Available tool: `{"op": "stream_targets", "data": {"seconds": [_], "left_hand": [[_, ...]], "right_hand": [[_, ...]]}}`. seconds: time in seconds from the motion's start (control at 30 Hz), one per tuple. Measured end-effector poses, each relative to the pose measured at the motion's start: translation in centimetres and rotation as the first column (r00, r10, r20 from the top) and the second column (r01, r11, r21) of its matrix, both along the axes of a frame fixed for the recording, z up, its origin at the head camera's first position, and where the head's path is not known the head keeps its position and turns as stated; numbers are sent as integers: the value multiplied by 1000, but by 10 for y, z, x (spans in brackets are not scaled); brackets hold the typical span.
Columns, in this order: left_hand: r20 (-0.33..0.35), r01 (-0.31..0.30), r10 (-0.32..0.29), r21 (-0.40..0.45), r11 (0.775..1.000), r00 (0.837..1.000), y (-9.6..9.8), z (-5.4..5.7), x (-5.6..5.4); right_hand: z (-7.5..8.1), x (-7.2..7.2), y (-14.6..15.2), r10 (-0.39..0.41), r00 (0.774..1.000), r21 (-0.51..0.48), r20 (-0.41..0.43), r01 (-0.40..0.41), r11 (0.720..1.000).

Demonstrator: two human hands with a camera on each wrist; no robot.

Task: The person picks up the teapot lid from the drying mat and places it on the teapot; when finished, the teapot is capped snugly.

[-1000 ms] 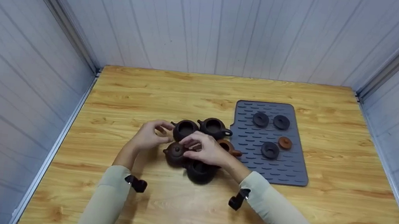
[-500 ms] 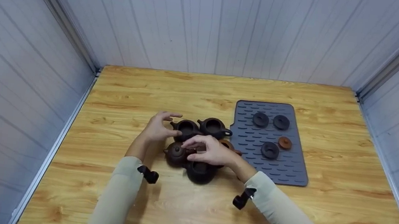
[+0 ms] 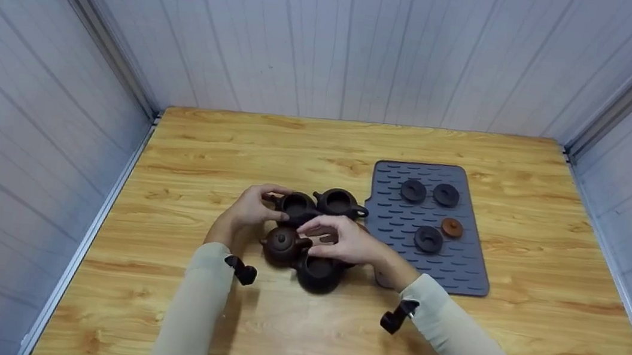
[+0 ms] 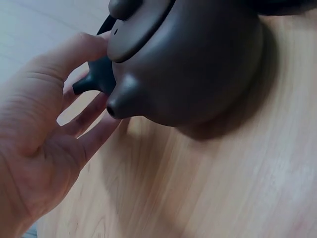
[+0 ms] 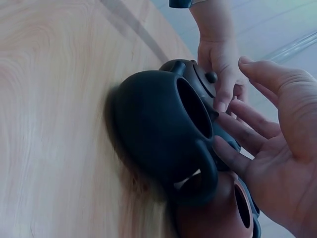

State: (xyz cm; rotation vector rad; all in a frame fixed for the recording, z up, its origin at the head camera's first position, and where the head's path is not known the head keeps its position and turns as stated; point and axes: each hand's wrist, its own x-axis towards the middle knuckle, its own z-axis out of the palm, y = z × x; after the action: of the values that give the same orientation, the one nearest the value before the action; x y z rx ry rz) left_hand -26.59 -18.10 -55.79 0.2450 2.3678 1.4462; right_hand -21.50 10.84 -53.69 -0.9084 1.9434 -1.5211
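My left hand (image 3: 252, 209) curves round the spout side of an open black teapot (image 3: 297, 205), its thumb at the rim. The left wrist view shows that pot's spout (image 4: 96, 78) between thumb and fingers, partly behind a lidded brown teapot (image 4: 193, 64). Over the cluster, my right hand (image 3: 347, 241) hovers with thumb and fingers apart, close to the brown pot's handle, holding nothing. Below it stands another lidless black teapot (image 3: 317, 277). A reddish-brown teapot (image 5: 213, 213) is mostly hidden by the right hand in the head view.
Behind the right hand sits one more lidless black teapot (image 3: 339, 203). A grey ribbed mat (image 3: 396, 260) on the right carries dark lids (image 3: 428, 239) and an orange-brown lid (image 3: 452, 227). Pale panels (image 3: 333, 41) wall in the wooden table (image 3: 295, 344).
My left hand has moved up and right from beside the brown teapot, and its spread fingers have drawn in round the black teapot. My right hand has drifted slightly right.
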Motion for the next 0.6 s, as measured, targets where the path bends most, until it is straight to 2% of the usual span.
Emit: {"op": "stream_targets", "data": {"seconds": [0.23, 0.5, 0.6], "left_hand": [[34, -7, 4, 80, 997, 999, -1, -5, -1], [74, -30, 20, 136, 990, 997, -2, -7, 2], [62, -24, 16, 138, 990, 998, -2, -6, 2]], "right_hand": [[4, -1, 17, -31, 998, 4, -50, 31, 1000], [11, -3, 38, -62, 996, -30, -65, 60, 998], [11, -4, 46, -90, 993, -23, -75, 89, 996]]}}
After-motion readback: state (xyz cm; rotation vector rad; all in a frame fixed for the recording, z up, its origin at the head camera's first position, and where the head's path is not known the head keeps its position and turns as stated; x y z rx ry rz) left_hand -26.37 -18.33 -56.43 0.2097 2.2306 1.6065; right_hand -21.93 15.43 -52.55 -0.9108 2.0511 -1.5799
